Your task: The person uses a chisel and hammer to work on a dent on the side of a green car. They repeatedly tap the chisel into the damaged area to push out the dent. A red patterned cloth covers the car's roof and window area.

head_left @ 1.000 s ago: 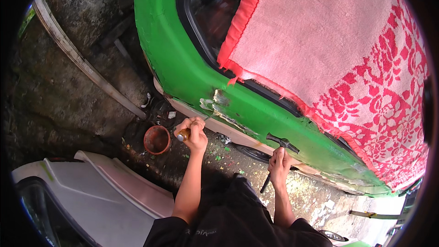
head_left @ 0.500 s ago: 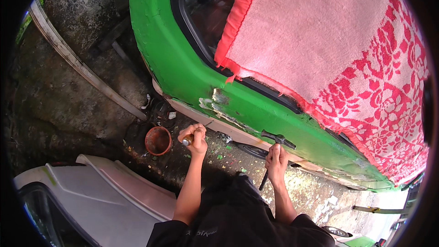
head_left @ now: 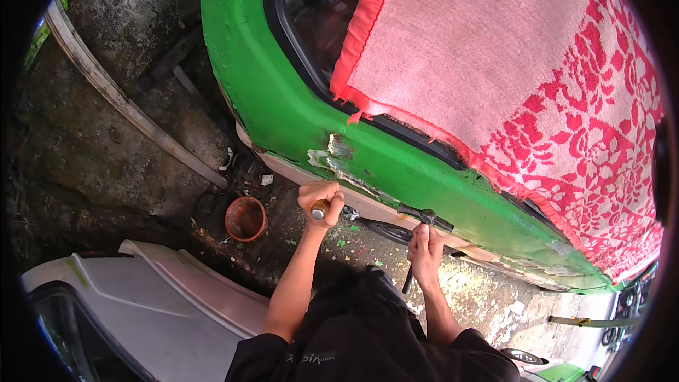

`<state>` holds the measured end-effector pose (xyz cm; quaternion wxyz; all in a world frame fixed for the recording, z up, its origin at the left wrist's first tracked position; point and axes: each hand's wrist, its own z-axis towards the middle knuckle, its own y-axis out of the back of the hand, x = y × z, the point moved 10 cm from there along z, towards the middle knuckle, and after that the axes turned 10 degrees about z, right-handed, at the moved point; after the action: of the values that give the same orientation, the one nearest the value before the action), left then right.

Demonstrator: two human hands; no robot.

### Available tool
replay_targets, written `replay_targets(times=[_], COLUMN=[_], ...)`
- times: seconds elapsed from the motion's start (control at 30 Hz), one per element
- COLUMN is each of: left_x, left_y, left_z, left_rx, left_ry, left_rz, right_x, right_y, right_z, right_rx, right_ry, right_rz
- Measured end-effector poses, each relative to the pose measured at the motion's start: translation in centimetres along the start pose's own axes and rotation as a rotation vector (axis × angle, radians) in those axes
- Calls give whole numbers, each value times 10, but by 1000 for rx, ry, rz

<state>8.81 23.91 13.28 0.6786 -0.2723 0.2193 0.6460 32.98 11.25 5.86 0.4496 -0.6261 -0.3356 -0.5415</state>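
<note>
My left hand is closed around a brown-handled tool, a chisel or screwdriver; its butt faces up, and the fist hides the shaft. The fist is just below the lower edge of a green car body, near a scraped patch with peeling filler and bare spots. To its right, my right hand grips a hammer high on the handle, close under the dark head. The hammer's head overlaps the car's lower side in view; contact cannot be told.
A pink and red patterned towel covers the car's window area. Below left are a terracotta pot and a silver-grey car. Paint chips litter the ground. A long pale rail crosses the left side.
My left hand has moved right with its tool and turned, so the shaft no longer shows. The right hand and hammer have shifted only slightly, to the left and down.
</note>
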Motion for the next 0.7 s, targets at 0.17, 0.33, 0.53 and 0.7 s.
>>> replay_targets(times=[0.17,0.33,0.53,0.7], left_x=[-26,-38,-37,-33], left_y=[-46,-64,-68,-64], left_z=[-4,-16,-16,-16], left_rx=[184,124,74,13], left_ry=[-214,-297,-273,-274], left_rz=[189,269,324,315], right_x=[28,49,46,81], right_y=[-14,-11,-5,-26], right_z=[-19,-42,-50,-52], right_rx=[119,167,149,215], right_ry=[187,231,227,402], right_rz=[-77,-134,-229,-453])
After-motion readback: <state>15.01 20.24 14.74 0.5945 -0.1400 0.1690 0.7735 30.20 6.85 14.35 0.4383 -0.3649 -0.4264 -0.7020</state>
